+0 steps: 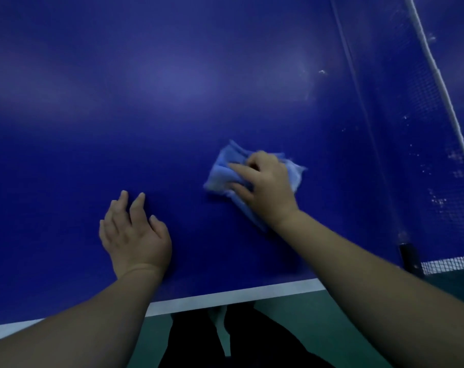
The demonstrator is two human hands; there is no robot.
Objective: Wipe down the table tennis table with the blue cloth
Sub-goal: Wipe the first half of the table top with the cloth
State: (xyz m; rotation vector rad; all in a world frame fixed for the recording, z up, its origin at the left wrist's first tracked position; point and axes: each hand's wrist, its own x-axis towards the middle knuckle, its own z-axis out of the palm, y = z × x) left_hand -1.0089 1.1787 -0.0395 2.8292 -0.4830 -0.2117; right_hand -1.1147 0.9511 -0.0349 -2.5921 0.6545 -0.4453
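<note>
Cloth (227, 168): pale blue, crumpled, frayed at its edges, lying on the desk (172, 102) right of centre, gripped under the curled right hand (265, 187). Left hand (134, 235) flat, fingers spread, holding nothing. Desk dark blue with white edge line; net (425, 102) at right (white specks nearby). Floor (292, 320) green.

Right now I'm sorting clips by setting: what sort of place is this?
Probably an indoor table tennis hall: a blue table with a white edge line, a net at its right, and green sports flooring below.
</note>
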